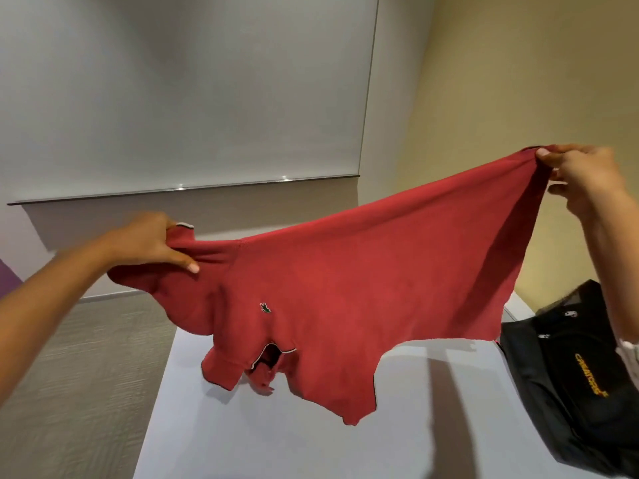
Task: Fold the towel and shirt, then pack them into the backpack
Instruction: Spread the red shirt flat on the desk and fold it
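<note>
We've got two bare forearms here, no watch or rings showing on our left hand [152,242] or right hand [584,178], just a bit of white sleeve [630,356] by our right elbow.

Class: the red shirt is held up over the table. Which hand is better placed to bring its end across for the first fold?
Probably the right hand: it holds its end of the shirt high and free, while the left hand grips low by the sleeve, nearer the table.
</note>
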`<action>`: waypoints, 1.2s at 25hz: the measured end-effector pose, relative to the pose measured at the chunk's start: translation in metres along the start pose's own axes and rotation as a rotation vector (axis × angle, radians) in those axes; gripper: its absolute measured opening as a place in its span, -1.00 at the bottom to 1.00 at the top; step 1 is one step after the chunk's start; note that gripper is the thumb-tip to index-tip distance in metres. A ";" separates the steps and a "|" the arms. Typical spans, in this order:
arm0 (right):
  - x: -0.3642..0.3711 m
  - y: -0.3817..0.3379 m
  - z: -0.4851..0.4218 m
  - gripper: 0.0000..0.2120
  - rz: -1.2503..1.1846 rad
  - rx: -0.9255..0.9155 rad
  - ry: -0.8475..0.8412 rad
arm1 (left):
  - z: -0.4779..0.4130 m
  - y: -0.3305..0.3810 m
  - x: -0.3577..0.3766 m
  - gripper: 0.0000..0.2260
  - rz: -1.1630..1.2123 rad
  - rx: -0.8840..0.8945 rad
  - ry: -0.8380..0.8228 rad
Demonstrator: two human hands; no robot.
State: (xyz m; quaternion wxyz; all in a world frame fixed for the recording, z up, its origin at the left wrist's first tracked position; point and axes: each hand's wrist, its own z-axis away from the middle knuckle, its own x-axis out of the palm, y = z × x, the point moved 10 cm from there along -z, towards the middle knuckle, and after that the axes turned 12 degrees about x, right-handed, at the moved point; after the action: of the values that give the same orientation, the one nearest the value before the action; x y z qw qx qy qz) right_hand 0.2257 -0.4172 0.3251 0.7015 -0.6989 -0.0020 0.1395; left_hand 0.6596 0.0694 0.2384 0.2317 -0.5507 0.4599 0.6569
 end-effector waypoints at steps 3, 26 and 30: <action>0.011 -0.008 -0.008 -0.87 -0.006 0.030 -0.054 | -0.004 -0.021 -0.045 -0.49 -0.143 -0.098 0.138; 0.173 0.010 -0.088 -0.82 -0.387 0.036 -0.238 | -0.108 -0.082 -0.137 -0.79 0.998 -0.141 0.999; 0.161 0.071 -0.065 -0.79 -0.292 0.131 -0.291 | -0.028 -0.084 -0.104 -0.76 0.614 -0.107 0.858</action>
State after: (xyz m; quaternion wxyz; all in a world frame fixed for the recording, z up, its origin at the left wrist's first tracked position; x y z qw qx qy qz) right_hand 0.3796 -0.4505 0.2230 0.7504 -0.6167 -0.1953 0.1359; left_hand 0.7716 0.1061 0.3075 -0.2088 -0.6211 0.6192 0.4327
